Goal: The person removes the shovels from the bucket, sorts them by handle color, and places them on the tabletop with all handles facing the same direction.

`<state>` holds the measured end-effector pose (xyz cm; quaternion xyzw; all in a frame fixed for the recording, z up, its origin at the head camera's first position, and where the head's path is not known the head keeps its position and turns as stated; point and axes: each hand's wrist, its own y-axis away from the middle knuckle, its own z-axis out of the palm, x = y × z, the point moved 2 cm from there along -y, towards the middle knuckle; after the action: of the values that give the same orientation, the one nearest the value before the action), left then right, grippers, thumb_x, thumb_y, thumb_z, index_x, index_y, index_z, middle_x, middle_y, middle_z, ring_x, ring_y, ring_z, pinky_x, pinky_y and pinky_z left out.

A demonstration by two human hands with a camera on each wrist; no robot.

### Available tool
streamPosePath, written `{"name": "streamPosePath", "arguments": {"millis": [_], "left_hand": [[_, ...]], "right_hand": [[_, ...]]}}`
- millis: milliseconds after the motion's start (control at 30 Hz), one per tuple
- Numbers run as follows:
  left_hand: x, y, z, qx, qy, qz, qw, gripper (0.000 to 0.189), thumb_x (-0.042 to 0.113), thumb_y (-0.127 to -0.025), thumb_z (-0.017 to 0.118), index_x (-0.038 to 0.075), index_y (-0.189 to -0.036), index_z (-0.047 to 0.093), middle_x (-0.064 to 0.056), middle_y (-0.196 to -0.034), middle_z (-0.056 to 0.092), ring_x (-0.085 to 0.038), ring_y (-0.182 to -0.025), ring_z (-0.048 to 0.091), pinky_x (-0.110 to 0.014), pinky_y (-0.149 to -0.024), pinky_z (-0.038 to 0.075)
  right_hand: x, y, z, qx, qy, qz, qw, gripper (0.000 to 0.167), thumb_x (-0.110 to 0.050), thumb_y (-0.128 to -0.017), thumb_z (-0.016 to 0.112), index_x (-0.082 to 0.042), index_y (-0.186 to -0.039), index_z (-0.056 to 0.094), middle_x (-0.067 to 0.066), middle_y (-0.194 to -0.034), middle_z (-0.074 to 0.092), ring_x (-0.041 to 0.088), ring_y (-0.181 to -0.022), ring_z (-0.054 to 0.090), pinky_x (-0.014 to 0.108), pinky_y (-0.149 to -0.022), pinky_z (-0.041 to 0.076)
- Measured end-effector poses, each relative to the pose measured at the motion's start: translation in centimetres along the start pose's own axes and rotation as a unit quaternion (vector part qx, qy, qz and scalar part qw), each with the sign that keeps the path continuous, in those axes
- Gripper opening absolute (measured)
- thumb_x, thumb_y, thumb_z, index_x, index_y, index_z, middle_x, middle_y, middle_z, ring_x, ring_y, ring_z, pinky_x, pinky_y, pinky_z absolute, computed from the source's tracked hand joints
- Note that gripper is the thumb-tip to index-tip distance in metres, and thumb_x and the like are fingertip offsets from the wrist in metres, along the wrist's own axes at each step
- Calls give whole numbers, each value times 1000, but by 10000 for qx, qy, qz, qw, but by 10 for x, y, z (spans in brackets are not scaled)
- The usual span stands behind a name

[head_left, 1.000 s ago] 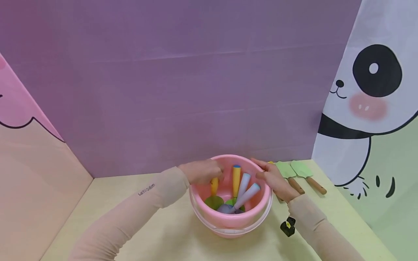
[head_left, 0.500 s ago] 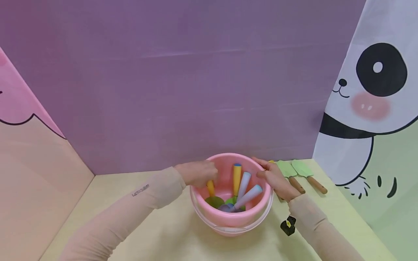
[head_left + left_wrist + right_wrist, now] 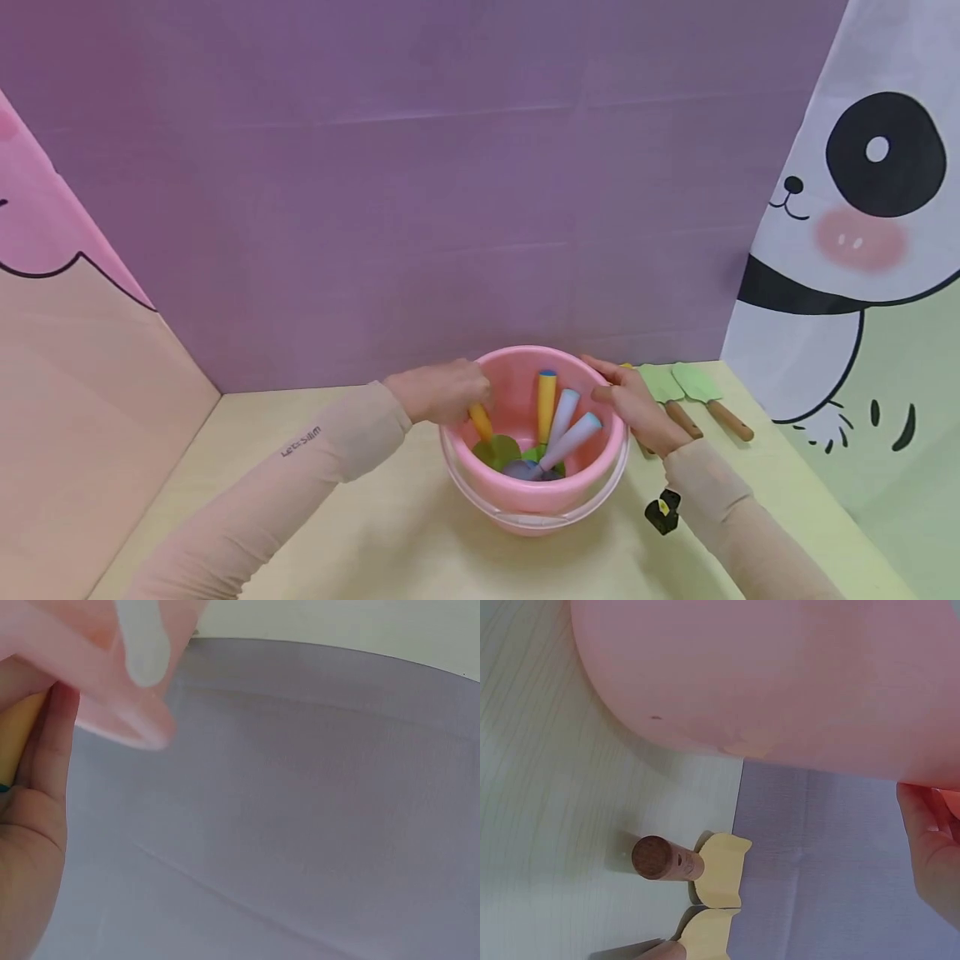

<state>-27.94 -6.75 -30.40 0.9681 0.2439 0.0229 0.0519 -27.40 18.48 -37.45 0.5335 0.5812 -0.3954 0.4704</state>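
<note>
A pink bucket (image 3: 525, 497) stands on the table, several handled tools in it. My left hand (image 3: 442, 392) reaches over its left rim and grips the yellow handle of a small shovel (image 3: 481, 423) with a rounded green blade. The left wrist view shows that yellow handle (image 3: 16, 739) between my fingers and palm. My right hand (image 3: 637, 408) holds the bucket's right rim. Another yellow-handled tool (image 3: 546, 408) and two lilac-handled tools (image 3: 572, 442) lean inside; their heads overlap at the bottom, partly hidden by the front rim.
To the right of the bucket lie light green spatulas (image 3: 696, 382) with wooden handles, one partly covered by my right hand. A small black object (image 3: 663, 512) is beside the right sleeve. A purple backdrop (image 3: 375, 208) rises behind the table (image 3: 337, 533).
My left hand has drawn slightly left and up with the yellow-handled shovel, whose handle tilts further over the left rim. The right hand keeps its hold on the rim.
</note>
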Motion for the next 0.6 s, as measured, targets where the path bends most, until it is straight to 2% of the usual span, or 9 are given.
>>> {"name": "streamPosePath", "arguments": {"millis": [133, 267, 467, 600], "left_hand": [[-3, 5, -6, 150, 136, -53, 9998, 23, 12, -74, 74, 24, -93, 75, 10, -83, 69, -7, -75, 59, -15, -72, 50], [-7, 11, -11, 382, 337, 114, 9986, 21, 12, -74, 74, 20, -93, 75, 8, -81, 69, -5, -71, 59, -14, -69, 50], [-12, 25, -18, 1041, 221, 513, 9930, 15, 6, -75, 72, 18, -82, 75, 8, -71, 67, -4, -60, 52, -15, -59, 45], [-18, 41, -20, 1492, 381, 402, 9873, 19, 1, -72, 73, 15, -85, 74, 6, -76, 69, -7, -65, 58, -18, -61, 49]], "right_hand": [[0, 0, 0, 15, -23, 24, 10000, 60, -1, -83, 44, -8, -142, 34, 15, -140, 41, 29, -116, 51, 29, -86, 51], [1, 1, 0, 50, -11, 31, 10000, 60, -1, -83, 44, -8, -142, 33, 15, -141, 40, 28, -117, 50, 27, -86, 50], [0, 1, 0, -14, -17, 19, 10000, 60, -2, -84, 44, -9, -143, 32, 15, -142, 39, 30, -119, 49, 30, -86, 50], [0, -1, 2, -34, 10, 8, 10000, 60, -3, -85, 44, -11, -143, 32, 15, -142, 39, 31, -118, 50, 31, -85, 51]]}}
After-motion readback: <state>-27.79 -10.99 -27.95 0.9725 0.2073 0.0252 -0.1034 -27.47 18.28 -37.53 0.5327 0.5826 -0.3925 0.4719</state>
